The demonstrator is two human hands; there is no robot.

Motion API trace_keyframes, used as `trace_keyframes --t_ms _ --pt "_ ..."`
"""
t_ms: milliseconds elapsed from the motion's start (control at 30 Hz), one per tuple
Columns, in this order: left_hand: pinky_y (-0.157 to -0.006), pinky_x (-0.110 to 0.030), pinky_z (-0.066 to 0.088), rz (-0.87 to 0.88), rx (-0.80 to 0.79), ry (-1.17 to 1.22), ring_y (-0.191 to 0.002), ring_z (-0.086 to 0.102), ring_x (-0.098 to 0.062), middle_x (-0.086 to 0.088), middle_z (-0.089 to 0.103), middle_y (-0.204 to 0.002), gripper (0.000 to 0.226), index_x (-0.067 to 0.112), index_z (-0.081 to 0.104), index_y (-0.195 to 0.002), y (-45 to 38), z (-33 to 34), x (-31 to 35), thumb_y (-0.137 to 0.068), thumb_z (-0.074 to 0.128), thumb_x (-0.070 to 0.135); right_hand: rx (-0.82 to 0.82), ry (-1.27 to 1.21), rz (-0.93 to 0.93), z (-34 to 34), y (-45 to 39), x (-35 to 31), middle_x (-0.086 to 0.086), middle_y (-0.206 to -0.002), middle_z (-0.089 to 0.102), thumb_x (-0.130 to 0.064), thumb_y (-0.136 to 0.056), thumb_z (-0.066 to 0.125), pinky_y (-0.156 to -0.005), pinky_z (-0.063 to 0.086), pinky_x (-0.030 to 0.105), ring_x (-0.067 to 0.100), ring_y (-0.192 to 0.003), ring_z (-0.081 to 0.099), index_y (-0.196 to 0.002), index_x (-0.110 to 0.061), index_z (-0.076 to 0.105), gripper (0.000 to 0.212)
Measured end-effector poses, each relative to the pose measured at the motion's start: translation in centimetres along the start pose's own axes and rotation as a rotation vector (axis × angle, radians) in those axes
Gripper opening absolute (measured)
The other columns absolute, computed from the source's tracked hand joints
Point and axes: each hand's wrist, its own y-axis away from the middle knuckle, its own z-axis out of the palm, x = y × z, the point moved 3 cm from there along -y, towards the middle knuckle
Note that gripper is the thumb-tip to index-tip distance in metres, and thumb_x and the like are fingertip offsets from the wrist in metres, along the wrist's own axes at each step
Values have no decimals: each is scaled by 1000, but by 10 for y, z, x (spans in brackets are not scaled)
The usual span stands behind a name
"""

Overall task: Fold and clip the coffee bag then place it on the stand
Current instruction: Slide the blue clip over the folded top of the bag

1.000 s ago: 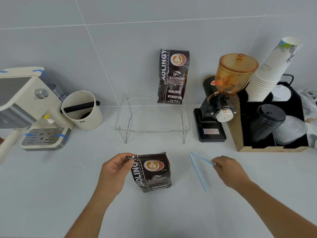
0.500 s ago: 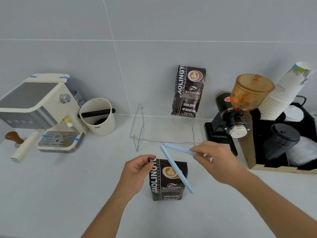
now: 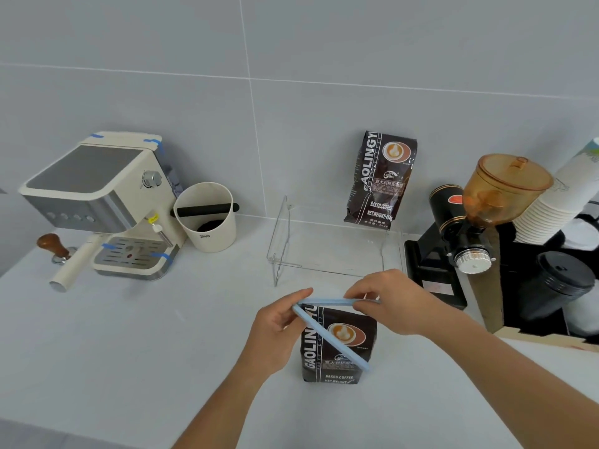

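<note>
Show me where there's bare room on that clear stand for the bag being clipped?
The clear stand is bare across its left and middle; a second coffee bag occupies its back right. The counter left of the hands is open; the right, by the grinder, is crowded.

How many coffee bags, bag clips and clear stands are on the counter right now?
Coffee bags: 2, one on the counter held at its top by the left hand, one on the stand
Bag clips: 1, the light blue clip, open, held by the right hand
Clear stands: 1
Total: 4
</note>
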Motion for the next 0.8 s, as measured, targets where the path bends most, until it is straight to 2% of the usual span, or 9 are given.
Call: trace_keyframes --t_ms 67,167,233,333,400,467,533,633,800 --pt "-82 -21 55 18 15 -54 -97 68 -11 19 72 -100 67 52 67 -105 0 0 -2 -87 59 -12 -16 -34 30 1 2 3 -13 -98 73 -26 -91 62 -79 53 24 6 -86 62 -107 -30 71 19" --pt "-89 -32 55 38 38 -94 -103 66 -17 9 71 -107 69 52 66 -107 3 1 -4 -87 58 -13 -31 -91 53 2 7 7 -28 -85 65 -34 -93 56 -63 46 7 2 -83 64 -102 -31 72 19" --pt "-90 -34 55 38 55 -100 -104 66 -17 6 69 -110 70 53 65 -107 4 2 -5 -87 57 -13 -30 -149 71 -1 13 9 -27 -86 67 -49 -88 54 -62 49 8 3 -85 64 -102 -33 70 26" --pt "-87 -29 57 54 83 -131 -102 65 -8 10 67 -110 67 54 63 -106 5 4 -4 -88 58 -10 -88 -157 107 -2 28 13 -26 -102 60 -84 -59 56 -72 50 17 -3 -93 59 -121 -44 55 74" --pt "-86 -19 54 98 109 -174 -103 63 -3 12 66 -110 64 52 60 -108 6 5 -1 -88 59 -9 -148 -110 107 4 39 15 -35 -116 43 -91 -44 58 -89 43 18 -7 -105 48 -138 -47 32 106" --pt "-83 -10 50 128 125 -210 -102 62 -3 11 66 -109 63 50 58 -110 8 7 2 -87 60 -9 -142 -32 73 10 45 16 -34 -123 30 -88 -44 61 -96 35 21 -4 -113 37 -143 -45 19 115" --pt "-84 -9 49 137 134 -233 -100 63 -6 7 67 -107 63 48 58 -111 8 9 2 -86 60 -10 -91 -14 47 13 48 15 -31 -124 29 -80 -50 65 -89 33 15 -3 -111 35 -144 -42 20 111" --pt "-86 -10 49 154 150 -245 -99 64 -5 10 67 -105 63 47 59 -110 9 8 4 -85 61 -11 2 -18 10 12 51 17 -23 -129 43 -66 -67 67 -75 31 3 -5 -104 40 -143 -37 29 89" --pt "-86 -8 48 218 99 -355 -96 64 1 16 68 -100 52 38 64 -109 9 3 10 -81 67 -7 118 35 -44 7 53 19 -13 -121 60 -47 -82 66 -71 31 -2 -2 -92 51 -135 -31 48 58"
